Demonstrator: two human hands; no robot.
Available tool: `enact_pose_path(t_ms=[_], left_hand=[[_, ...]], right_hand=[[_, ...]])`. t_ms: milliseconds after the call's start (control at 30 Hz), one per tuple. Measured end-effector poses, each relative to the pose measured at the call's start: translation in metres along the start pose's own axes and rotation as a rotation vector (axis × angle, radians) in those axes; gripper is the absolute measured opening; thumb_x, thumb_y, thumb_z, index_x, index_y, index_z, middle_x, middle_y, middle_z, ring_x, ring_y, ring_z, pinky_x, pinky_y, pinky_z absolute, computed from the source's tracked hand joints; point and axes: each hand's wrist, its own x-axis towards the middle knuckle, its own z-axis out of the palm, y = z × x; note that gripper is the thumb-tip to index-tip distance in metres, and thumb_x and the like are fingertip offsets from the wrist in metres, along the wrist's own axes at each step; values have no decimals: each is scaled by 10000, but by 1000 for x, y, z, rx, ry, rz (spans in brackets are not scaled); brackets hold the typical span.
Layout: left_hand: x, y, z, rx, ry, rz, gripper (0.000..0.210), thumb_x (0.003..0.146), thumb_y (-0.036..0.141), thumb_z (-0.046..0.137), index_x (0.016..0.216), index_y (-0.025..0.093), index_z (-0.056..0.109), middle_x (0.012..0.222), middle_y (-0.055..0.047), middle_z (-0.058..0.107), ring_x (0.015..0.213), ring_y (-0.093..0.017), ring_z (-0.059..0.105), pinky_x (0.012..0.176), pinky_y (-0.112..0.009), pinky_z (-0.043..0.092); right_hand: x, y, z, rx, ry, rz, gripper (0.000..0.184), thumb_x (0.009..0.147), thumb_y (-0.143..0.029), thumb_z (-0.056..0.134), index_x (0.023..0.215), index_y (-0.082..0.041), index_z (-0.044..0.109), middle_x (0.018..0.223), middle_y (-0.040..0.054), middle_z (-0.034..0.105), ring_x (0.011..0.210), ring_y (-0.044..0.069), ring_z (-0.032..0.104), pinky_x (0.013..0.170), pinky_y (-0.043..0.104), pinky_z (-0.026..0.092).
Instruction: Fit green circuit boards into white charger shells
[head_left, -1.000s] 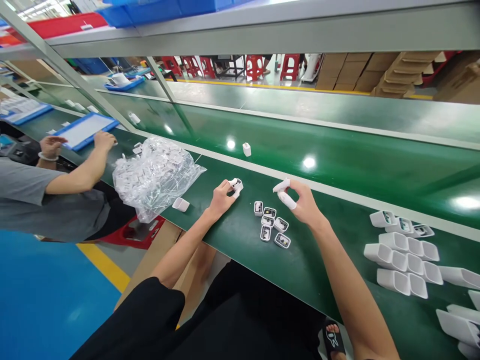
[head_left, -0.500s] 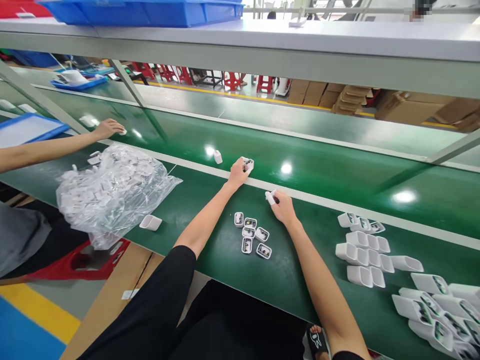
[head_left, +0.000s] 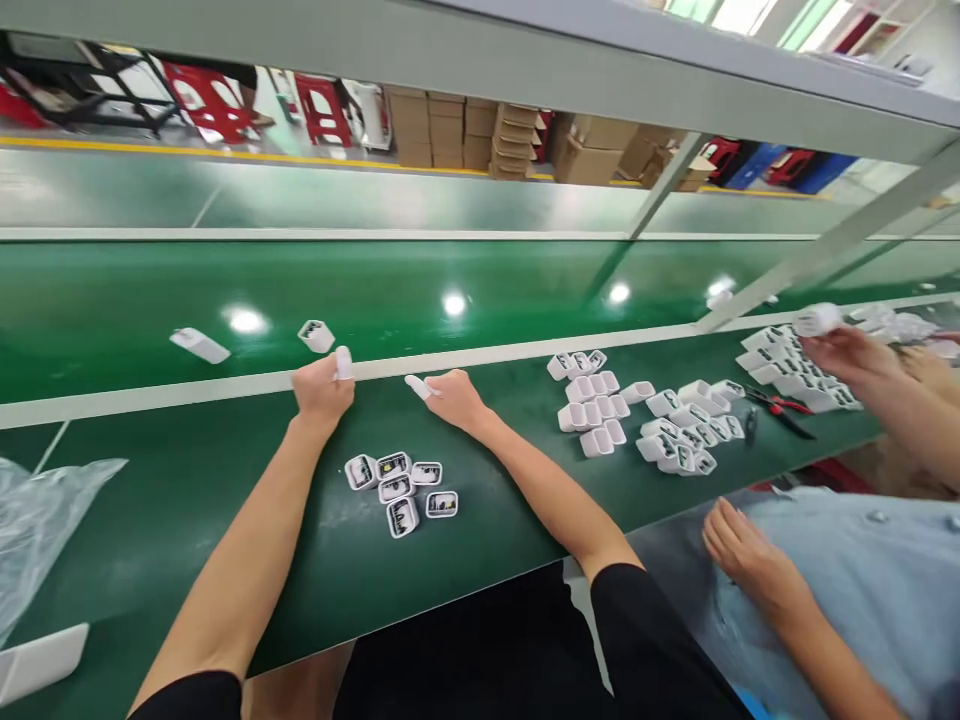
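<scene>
My left hand (head_left: pixel 322 393) is curled closed above the belt's near edge, a white finger cot (head_left: pixel 343 362) on its thumb. Just beyond it a white plastic housing (head_left: pixel 316 338) lies on the green belt, apart from the fingers. My right hand (head_left: pixel 454 400) hovers over the bench edge, fingers drawn together, another white finger cot (head_left: pixel 418 387) at its tip. Whatever it may pinch is hidden. Between my forearms, several white housings with circuit parts inside (head_left: pixel 395 488) stand in a loose cluster. A second housing (head_left: pixel 199 345) rests farther left on the belt.
Rows of white housings (head_left: pixel 596 410) and a filled group (head_left: pixel 686 430) stand to the right. Beyond them lie red-handled pliers (head_left: pixel 780 404). A co-worker's hand (head_left: pixel 847 350) holds a white piece. Clear plastic bag (head_left: pixel 52 520) at left; shelf beam (head_left: pixel 480 70) overhead.
My left hand has let go of the housing, which now lies on the belt, and has drawn back. The view has swung right, bringing the co-worker at right into sight.
</scene>
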Motion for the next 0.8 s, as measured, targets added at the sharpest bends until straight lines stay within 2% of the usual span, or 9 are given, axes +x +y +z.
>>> enact_pose_path(t_ms=[133, 333, 400, 500, 533, 600, 667, 733, 800], left_hand=[[-1, -7, -1, 73, 58, 47, 615, 1060, 492, 572, 601, 270, 227, 519, 40, 207, 542, -157, 195, 645, -386, 164], [6, 1, 0, 36, -11, 94, 543, 1069, 599, 536, 697, 282, 300, 618, 14, 330, 594, -195, 298, 648, -373, 284], [8, 5, 1, 20, 4, 64, 464, 1070, 546, 545, 747, 290, 332, 675, 4, 376, 628, -215, 360, 681, -378, 375], [10, 6, 3, -4, 12, 64, 319, 1090, 429, 523, 833, 288, 395, 783, -30, 481, 730, -252, 504, 802, -425, 505], [10, 6, 4, -14, 4, 70, 266, 1097, 388, 511, 869, 282, 425, 822, -43, 523, 771, -261, 549, 847, -442, 529], [11, 4, 6, -38, -27, 57, 156, 1102, 314, 503, 955, 264, 492, 869, -55, 594, 817, -259, 614, 890, -443, 552], [12, 1, 8, -88, -62, 6, 59, 1087, 265, 535, 1034, 246, 553, 845, -37, 641, 782, -230, 647, 849, -395, 558], [11, 0, 8, -156, -79, -50, 27, 1068, 249, 579, 1065, 232, 599, 782, -4, 654, 699, -191, 648, 763, -336, 548], [10, 1, 6, -204, -59, -92, 51, 1061, 269, 613, 1035, 226, 623, 713, 28, 636, 608, -158, 616, 671, -294, 516]], right_hand=[[-2, -1, -3, -25, -29, -30, 630, 1165, -445, 534, 608, -234, 327, 593, -56, 385, 695, 135, 284, 695, 328, 229], [-16, -13, -12, -51, -15, -91, 534, 1225, -396, 440, 712, -246, 442, 727, -19, 556, 705, 159, 417, 793, 315, 324], [-38, -15, -25, -61, 2, -100, 494, 1235, -370, 413, 768, -247, 518, 814, 10, 637, 759, 178, 485, 861, 326, 372], [-96, -9, -63, -169, 75, -156, 368, 1211, -376, 511, 895, -249, 651, 1030, 64, 753, 977, 225, 615, 1021, 384, 411], [-118, -3, -80, -252, 150, -152, 290, 1196, -368, 557, 964, -255, 689, 1113, 76, 772, 1071, 247, 635, 1086, 420, 402], [-162, 11, -113, -381, 375, 4, 132, 1156, -364, 652, 1100, -275, 730, 1176, 94, 771, 1167, 290, 635, 1136, 491, 379], [-197, 27, -140, -462, 541, 156, 143, 1108, -398, 723, 1045, -270, 730, 1089, 115, 739, 1134, 321, 609, 1103, 535, 384], [-217, 41, -155, -458, 579, 197, 209, 1066, -412, 751, 938, -256, 697, 1027, 137, 692, 1098, 338, 581, 1056, 556, 400], [-224, 49, -156, -422, 573, 201, 237, 1023, -393, 777, 869, -259, 656, 996, 139, 654, 1084, 348, 573, 1020, 565, 422]])
